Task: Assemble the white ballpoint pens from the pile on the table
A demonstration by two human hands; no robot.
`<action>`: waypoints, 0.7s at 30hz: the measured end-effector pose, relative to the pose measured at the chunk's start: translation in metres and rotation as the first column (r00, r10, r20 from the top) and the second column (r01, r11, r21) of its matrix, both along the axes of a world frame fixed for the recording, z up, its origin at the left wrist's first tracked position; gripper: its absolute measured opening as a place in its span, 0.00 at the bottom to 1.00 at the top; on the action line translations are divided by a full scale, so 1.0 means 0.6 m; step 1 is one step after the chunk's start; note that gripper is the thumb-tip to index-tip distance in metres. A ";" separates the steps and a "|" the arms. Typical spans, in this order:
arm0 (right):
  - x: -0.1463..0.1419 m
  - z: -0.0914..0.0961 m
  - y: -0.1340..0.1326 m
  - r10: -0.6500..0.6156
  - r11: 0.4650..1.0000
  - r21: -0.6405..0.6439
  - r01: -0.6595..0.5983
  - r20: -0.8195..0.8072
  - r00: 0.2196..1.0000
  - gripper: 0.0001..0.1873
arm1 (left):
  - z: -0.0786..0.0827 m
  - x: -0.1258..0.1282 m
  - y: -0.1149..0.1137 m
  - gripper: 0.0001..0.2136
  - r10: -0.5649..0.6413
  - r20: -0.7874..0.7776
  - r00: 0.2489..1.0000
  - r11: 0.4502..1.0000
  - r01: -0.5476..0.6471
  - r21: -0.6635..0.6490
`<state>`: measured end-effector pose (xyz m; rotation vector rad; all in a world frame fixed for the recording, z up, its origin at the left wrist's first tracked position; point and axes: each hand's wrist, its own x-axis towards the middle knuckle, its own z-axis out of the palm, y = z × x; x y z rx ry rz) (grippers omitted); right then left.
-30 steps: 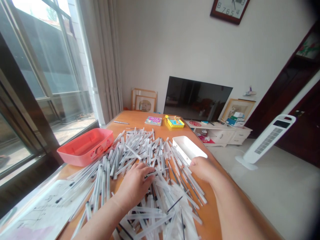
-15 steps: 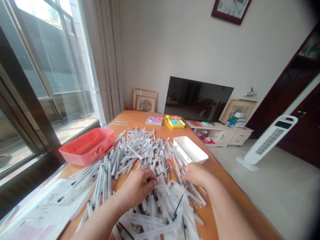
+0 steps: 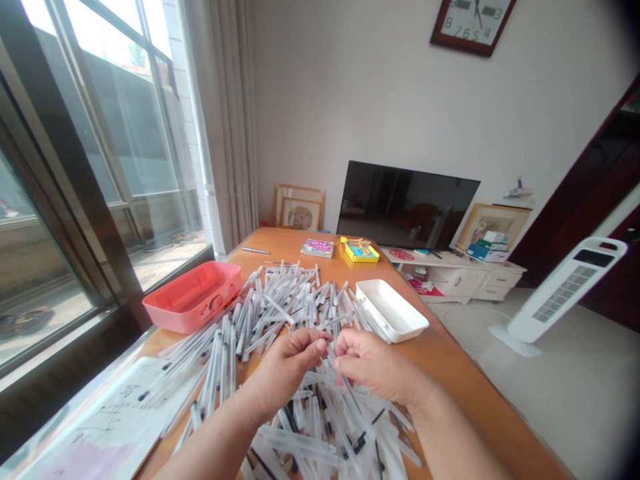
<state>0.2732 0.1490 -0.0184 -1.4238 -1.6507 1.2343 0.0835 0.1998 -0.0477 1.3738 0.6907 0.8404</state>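
My left hand [image 3: 300, 357] is closed in a pinch above the pile, with a small dark pen part [image 3: 328, 339] at its fingertips. Right beside it, my right hand [image 3: 367, 363] has its fingers curled round a translucent pen barrel [image 3: 354, 398] that slants down towards me. The two hands' fingertips almost meet, and the exact join between the parts is too small to see. Under and around them lies a heap of clear pen barrels [image 3: 285, 300], many with black ends. Thin dark refills [image 3: 379, 417] are mixed in at the near right.
A red plastic basket [image 3: 190, 323] stands left of the pile and a white tray [image 3: 407, 328] right of it. A written sheet [image 3: 107, 413] lies at the near left. Towards the far edge are a silver pen [image 3: 256, 251], a small book [image 3: 317, 248] and a yellow box [image 3: 361, 252].
My right hand has come left and up from the barrels near the white tray, now with a barrel in it. My left hand has risen slightly to the right. The view has shifted a little.
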 end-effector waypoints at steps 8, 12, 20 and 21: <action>0.005 -0.021 0.010 0.024 0.990 -0.132 -0.047 -0.169 0.985 0.25 | -0.003 -0.029 0.040 0.11 0.277 0.282 0.919 0.952 -0.224 -0.207; 0.011 -0.034 0.015 -0.005 0.981 -0.191 -0.036 -0.212 0.977 0.24 | -0.006 -0.043 0.058 0.11 0.377 0.330 0.866 0.919 -0.305 -0.250; -0.010 -0.047 0.020 -0.054 0.974 -0.226 -0.035 -0.378 0.924 0.20 | 0.004 -0.026 0.029 0.15 0.205 0.374 0.904 0.941 -0.077 -0.330; -0.015 -0.047 0.019 -0.059 0.972 -0.232 -0.036 -0.391 0.918 0.20 | 0.004 -0.023 0.025 0.14 0.172 0.369 0.914 0.944 -0.046 -0.328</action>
